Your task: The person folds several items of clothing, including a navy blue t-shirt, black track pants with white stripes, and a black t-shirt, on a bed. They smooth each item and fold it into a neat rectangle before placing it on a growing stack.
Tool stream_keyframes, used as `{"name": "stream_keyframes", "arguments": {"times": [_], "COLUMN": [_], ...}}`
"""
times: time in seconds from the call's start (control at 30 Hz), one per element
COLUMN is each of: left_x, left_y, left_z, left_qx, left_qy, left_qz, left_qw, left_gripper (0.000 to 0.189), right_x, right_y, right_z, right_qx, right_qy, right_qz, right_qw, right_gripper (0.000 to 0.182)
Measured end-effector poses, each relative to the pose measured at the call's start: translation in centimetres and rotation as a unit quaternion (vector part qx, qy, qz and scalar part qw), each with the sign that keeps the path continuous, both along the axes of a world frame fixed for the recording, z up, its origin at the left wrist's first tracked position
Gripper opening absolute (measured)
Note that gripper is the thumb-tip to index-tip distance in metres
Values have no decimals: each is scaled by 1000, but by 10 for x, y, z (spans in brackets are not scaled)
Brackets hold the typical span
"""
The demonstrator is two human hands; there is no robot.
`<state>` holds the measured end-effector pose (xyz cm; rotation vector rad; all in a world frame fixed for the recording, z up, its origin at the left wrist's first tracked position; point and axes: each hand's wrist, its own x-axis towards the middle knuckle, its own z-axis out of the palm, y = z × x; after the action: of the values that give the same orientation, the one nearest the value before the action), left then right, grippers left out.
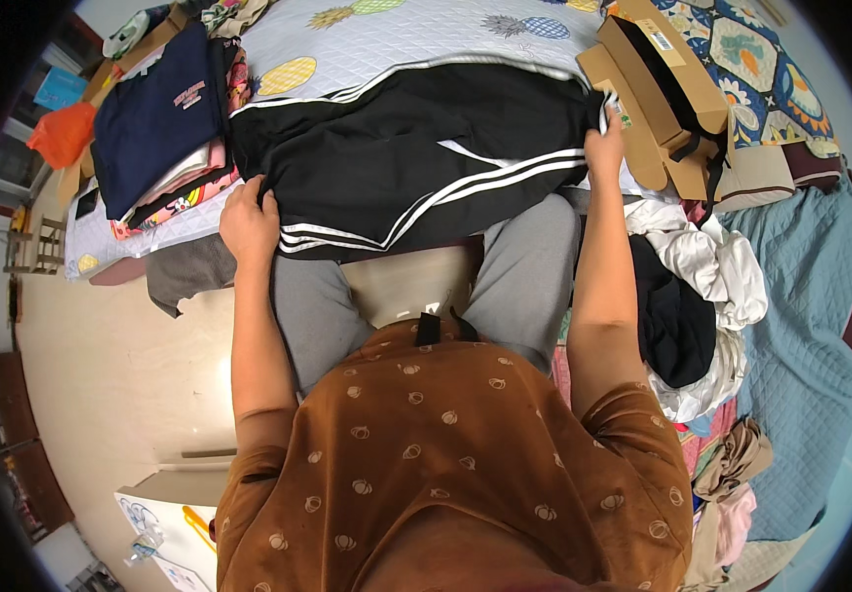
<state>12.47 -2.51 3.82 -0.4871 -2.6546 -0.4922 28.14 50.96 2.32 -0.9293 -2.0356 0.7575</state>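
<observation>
A pair of black track trousers with white side stripes stretches sideways over the pineapple-print quilt in front of me. The near edge hangs towards my knees. My left hand grips the cloth at the left end, its fingers curled over the edge. At the far right end, my right hand pinches the trousers, where a bit of white-striped fabric sticks up from the fingers. Between both hands the black cloth lies fairly flat, with some creases and a white gap showing between the layers near the right.
Left of the trousers is a stack of folded clothes topped by a navy garment. A phone lies beside it. An opened cardboard box stands right. White and black clothes are heaped by my right arm. An orange plastic bag sits far left.
</observation>
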Motion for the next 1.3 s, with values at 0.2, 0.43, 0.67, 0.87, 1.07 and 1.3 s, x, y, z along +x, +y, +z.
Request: {"name": "stream_keyframes", "arguments": {"times": [0.2, 0.43, 0.67, 0.87, 1.07, 1.3], "left_x": [16, 48, 37, 41, 55, 43], "left_y": [-10, -50, -66, -44, -34, -45], "left_z": [-1, 24, 7, 6, -14, -19], "left_qx": [83, 125, 164, 223, 201, 290], "left_qy": [77, -106, -114, -21, 62, 30], "left_qz": [-52, -175, -124, -64, -54, -69], "left_qw": [992, 971, 972, 972, 976, 954], "left_gripper": [39, 97, 68, 45, 47, 56], "right_x": [32, 37, -13, -80, -178, -307], "right_y": [-36, 3, 1, -119, -288, -386], "right_z": [-27, -11, 51, 91, 69, -4], "right_qx": [-134, -324, -243, 216, 274, 269], "right_qy": [25, 324, 218, -438, -184, -117], "right_qz": [-66, 13, 82, 140, 386, 397], "right_qw": [988, 889, 942, 861, 861, 870], "right_gripper": [70, 64, 70, 56, 44, 72]}}
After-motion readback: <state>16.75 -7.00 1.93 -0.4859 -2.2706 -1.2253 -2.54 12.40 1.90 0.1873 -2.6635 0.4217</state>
